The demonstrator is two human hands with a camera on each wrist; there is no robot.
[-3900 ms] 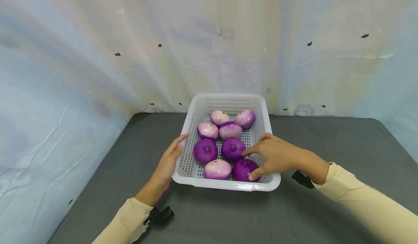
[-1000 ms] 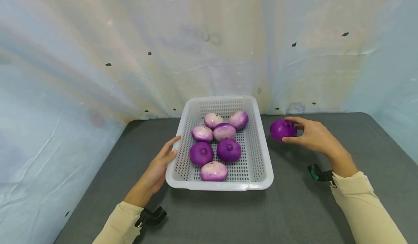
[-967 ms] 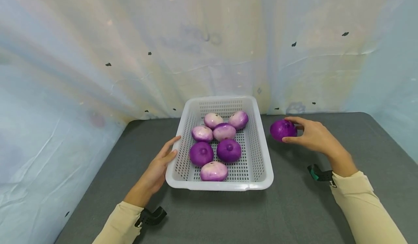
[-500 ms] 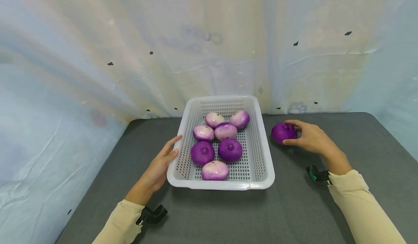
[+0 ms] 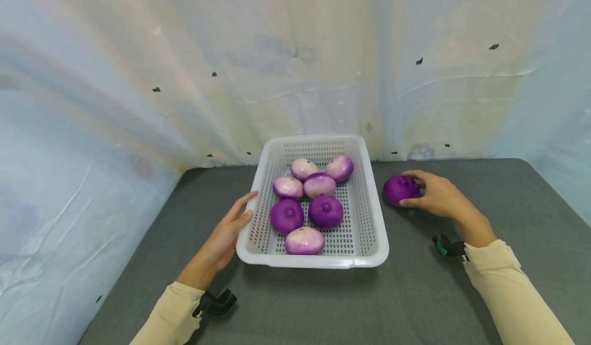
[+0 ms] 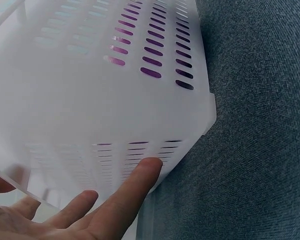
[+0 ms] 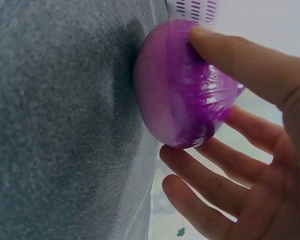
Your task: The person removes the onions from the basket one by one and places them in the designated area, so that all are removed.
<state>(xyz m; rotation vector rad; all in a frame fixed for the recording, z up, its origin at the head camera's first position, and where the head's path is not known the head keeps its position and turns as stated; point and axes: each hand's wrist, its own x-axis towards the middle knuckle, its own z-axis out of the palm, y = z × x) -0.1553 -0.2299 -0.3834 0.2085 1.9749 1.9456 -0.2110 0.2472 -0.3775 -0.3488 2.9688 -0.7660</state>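
My right hand holds a dark purple onion by its right side, thumb in front and fingers behind. In the right wrist view the onion sits against the grey tabletop, with the thumb on its skin and two of the fingertips reaching its lower edge. The white slotted basket stands to its left. My left hand rests at the basket's left side, fingers fairly straight. In the left wrist view those fingers lie along the basket's outer wall, below the rim.
Inside the basket lie several onions: two dark purple ones and paler purple-and-white ones. The grey table runs back to a pale patterned curtain. A similar sheet hangs at the left.
My right hand has taken the dark purple onion from the basket's front right corner, carried it right and back, and lowered it to the table. The left hand stays at the basket.
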